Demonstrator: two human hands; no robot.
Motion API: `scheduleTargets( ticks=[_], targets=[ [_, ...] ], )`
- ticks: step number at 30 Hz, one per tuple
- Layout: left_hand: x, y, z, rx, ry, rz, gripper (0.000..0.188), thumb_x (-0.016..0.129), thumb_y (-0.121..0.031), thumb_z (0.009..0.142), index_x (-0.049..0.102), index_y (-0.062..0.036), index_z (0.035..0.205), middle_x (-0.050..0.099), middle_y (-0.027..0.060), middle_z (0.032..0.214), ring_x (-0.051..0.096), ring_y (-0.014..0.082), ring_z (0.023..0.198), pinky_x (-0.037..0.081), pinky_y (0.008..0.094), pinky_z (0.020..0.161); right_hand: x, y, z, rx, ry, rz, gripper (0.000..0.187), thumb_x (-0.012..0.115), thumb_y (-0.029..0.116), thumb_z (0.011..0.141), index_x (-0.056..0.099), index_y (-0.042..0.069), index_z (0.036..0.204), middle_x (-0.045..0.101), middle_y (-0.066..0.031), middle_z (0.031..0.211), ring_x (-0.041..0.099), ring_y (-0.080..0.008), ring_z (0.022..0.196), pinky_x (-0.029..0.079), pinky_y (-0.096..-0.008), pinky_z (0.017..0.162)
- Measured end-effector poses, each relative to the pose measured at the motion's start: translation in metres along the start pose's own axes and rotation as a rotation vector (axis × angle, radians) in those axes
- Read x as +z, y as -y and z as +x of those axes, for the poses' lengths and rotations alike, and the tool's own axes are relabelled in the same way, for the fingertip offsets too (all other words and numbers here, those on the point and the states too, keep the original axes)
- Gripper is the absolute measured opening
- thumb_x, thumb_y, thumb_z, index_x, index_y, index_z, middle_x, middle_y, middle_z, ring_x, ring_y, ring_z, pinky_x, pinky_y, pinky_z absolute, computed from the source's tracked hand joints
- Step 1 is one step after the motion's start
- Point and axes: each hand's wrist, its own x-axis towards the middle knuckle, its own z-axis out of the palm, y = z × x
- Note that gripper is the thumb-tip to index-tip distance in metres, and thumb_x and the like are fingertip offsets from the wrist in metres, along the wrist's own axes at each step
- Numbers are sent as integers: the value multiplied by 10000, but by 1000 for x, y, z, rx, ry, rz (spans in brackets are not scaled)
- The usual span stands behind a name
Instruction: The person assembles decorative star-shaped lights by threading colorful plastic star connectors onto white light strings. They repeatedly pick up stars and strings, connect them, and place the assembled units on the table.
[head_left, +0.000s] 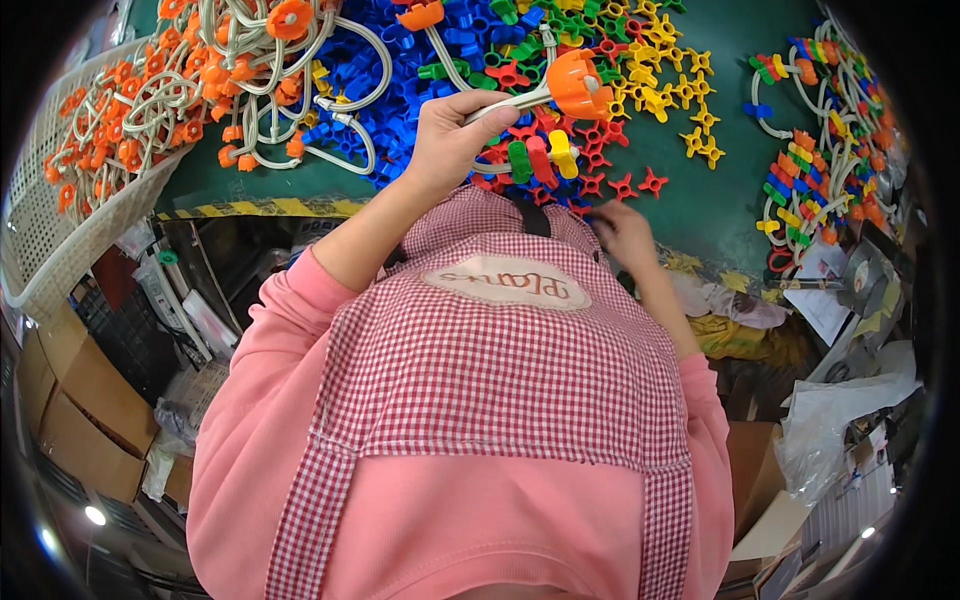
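Note:
My left hand [455,140] is closed round a doubled pale cord [515,103] above the table's near edge. At the cord's end sits an orange cup-shaped plastic piece [579,86] with a scalloped rim. Below the cord, a green piece [518,161], a red piece [540,159] and a yellow piece [563,153] stand in a row, apparently threaded on another stretch of cord. My right hand [627,238] is at the table edge, fingers curled in beside small red and blue pieces. What its fingertips hold, if anything, is hidden.
A blue heap [430,75] fills the table's middle, with red star-shaped pieces [622,186] and yellow ones [655,95] to its right. Orange-ended cords spill from a white basket [50,235] at left. Strung colourful cords [800,185] lie at right. Cardboard boxes [90,420] stand below left.

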Motion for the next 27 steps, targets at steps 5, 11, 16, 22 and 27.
scheduleTargets(
  ticks=[5, 11, 16, 22, 27],
  targets=[
    [10, -1, -4, 14, 2, 54, 219, 686, -152, 824, 681, 10, 971, 631, -14, 742, 503, 15, 655, 397, 173, 560, 34, -3, 2, -84, -308, -233, 210, 616, 70, 721, 644, 53, 928, 615, -75, 916, 602, -290, 827, 490, -363, 751],
    [14, -6, -9, 13, 19, 75, 224, 687, -149, 820, 681, 11, 977, 625, -16, 736, 488, 18, 637, 381, 172, 549, -26, 56, 16, -27, -473, 698, 324, 699, 29, 708, 637, 26, 1025, 620, -46, 920, 601, -115, 788, 490, -245, 709],
    [20, -15, -10, -44, 141, -49, 214, 664, -172, 839, 685, 4, 958, 557, -36, 635, 432, 13, 530, 310, 171, 452, -48, 77, 31, -35, -136, 601, 315, 669, 9, 767, 627, 20, 1079, 606, -37, 1020, 596, -116, 890, 483, -251, 788],
    [39, -12, 12, -54, -70, -453, 272, 558, -263, 918, 635, -9, 973, 311, -81, 528, 249, 22, 430, 196, 189, 398, -70, 85, 45, -160, -464, 822, 242, 585, 61, 856, 623, -8, 1086, 583, -8, 1022, 548, -90, 907, 437, -222, 806],
    [41, -3, 33, -23, -94, -335, 283, 551, -222, 921, 590, 1, 1091, 456, -56, 637, 415, 52, 553, 364, 189, 538, -97, 52, 66, -100, -412, 1126, 197, 559, 77, 872, 604, -30, 1032, 629, -74, 853, 592, -137, 771, 472, -244, 706]
  ],
)
